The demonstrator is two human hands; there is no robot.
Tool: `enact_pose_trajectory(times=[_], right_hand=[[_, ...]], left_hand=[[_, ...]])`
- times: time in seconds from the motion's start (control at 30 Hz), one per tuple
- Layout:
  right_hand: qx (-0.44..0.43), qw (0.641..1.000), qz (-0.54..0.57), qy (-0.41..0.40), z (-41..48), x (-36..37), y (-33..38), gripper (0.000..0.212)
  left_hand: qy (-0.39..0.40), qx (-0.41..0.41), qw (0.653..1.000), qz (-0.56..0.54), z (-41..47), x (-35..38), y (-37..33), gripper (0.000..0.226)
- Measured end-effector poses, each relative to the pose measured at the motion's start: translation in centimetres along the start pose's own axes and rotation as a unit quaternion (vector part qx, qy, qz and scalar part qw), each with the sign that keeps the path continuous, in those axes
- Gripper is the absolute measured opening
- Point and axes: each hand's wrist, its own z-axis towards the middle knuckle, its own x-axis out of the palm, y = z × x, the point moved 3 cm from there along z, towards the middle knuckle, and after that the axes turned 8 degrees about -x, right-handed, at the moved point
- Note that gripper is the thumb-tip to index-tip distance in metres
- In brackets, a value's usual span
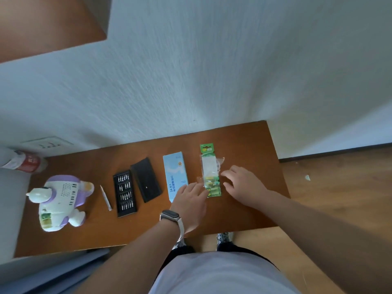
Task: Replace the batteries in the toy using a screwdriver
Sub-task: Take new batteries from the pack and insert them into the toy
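Note:
A white and purple toy [60, 201] lies on its front at the left of the brown table [244, 213], its battery compartment open at the near end. A slim silver screwdriver [106, 198] lies beside it. Right of that sits a black tray of bits [125, 193] and its black lid [146, 179]. A green battery pack [210, 171] in torn clear plastic lies at the right. My left hand [189, 203] touches the pack's near left edge with straight fingers. My right hand [244, 183] hovers just right of the pack, fingers relaxed, holding nothing.
A light blue box [176, 174] lies between the lid and the battery pack. A red and white can [25, 161] lies at the table's far left by a wall socket [47, 144]. The wall bounds the table's far edge; wooden floor lies to the right.

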Motion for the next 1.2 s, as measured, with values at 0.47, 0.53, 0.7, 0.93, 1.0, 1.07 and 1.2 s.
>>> enact_pose_trajectory(times=[0.47, 0.53, 0.7, 0.93, 1.0, 1.07, 1.2], right_hand=[[-0.016, 0.991, 0.098, 0.093, 3.5, 1.7, -0.7, 0.024], [-0.030, 0.987, 0.109, 0.111, 3.5, 1.6, -0.8, 0.023], [-0.028, 0.987, 0.117, 0.110, 3.5, 1.2, -1.3, 0.019], [-0.035, 0.988, 0.111, 0.105, 3.6, 1.2, -1.6, 0.014], [-0.033, 0.989, 0.114, 0.087, 3.8, 1.2, -1.7, 0.011], [-0.030, 0.990, 0.119, 0.075, 4.0, 1.1, -1.8, 0.004], [-0.036, 0.988, 0.126, 0.086, 4.2, 0.9, -1.9, 0.009]], left_hand=[[0.024, -0.016, 1.000, -0.007, -0.1, 0.7, -0.1, 0.049], [0.025, -0.018, 0.999, -0.008, -0.1, 0.7, -0.2, 0.047], [0.023, -0.031, 0.999, 0.000, 0.1, 0.7, -0.3, 0.041], [0.014, -0.031, 0.999, 0.003, 0.4, 1.0, -0.4, 0.035], [0.015, -0.030, 0.999, 0.006, 0.5, 0.9, -0.4, 0.035], [0.014, -0.029, 0.999, 0.009, 0.6, 0.9, -0.4, 0.035], [0.016, -0.031, 0.999, 0.008, 0.5, 0.8, -0.4, 0.036]])
